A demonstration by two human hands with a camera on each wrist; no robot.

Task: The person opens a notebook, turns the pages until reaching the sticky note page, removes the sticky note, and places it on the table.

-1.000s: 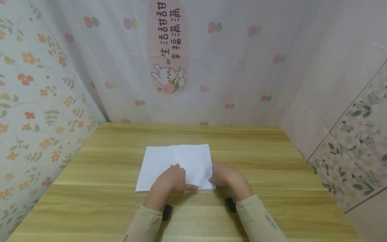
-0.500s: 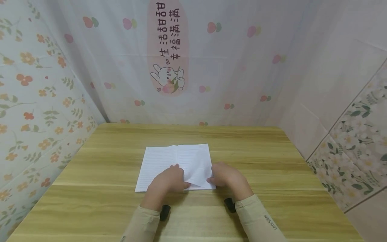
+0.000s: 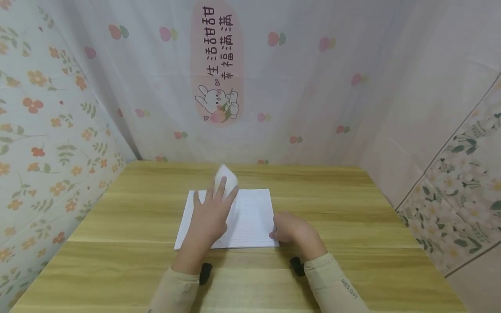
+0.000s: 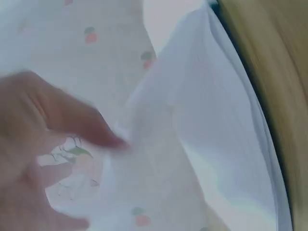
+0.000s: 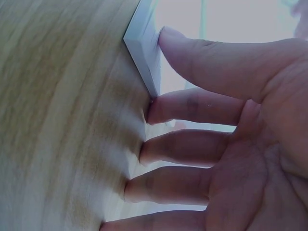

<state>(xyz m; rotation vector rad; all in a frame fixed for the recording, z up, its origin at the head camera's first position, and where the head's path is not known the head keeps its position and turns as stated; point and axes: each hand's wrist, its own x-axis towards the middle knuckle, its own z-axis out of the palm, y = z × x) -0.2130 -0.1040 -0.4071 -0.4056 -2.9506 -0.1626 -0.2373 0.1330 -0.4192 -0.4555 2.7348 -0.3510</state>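
An open notebook [image 3: 252, 219] with lined white pages lies on the wooden table. In the head view my left hand [image 3: 209, 217] is over its left half with fingers spread. A lifted page [image 3: 225, 174] stands up past those fingertips, bent over near the spine. From the left wrist, the hand is blurred, with a fingertip against the lifted page [image 4: 226, 110]. My right hand [image 5: 231, 144] is at the notebook's near right corner [image 5: 144, 53]. Its thumb presses on the pages and the index fingertip meets the edge below, while the other fingertips rest on the table.
The wooden table [image 3: 352, 208] extends around the notebook on all sides. A patterned curtain [image 3: 305, 87] hangs behind it, with floral cloth [image 3: 51, 139] along the left side. Black wrist-worn pieces [image 3: 296, 266] sit below both wrists.
My left hand has swept a page up from the right side and over to the left, its fingers now spread and farther forward. The right hand has stayed at the corner.
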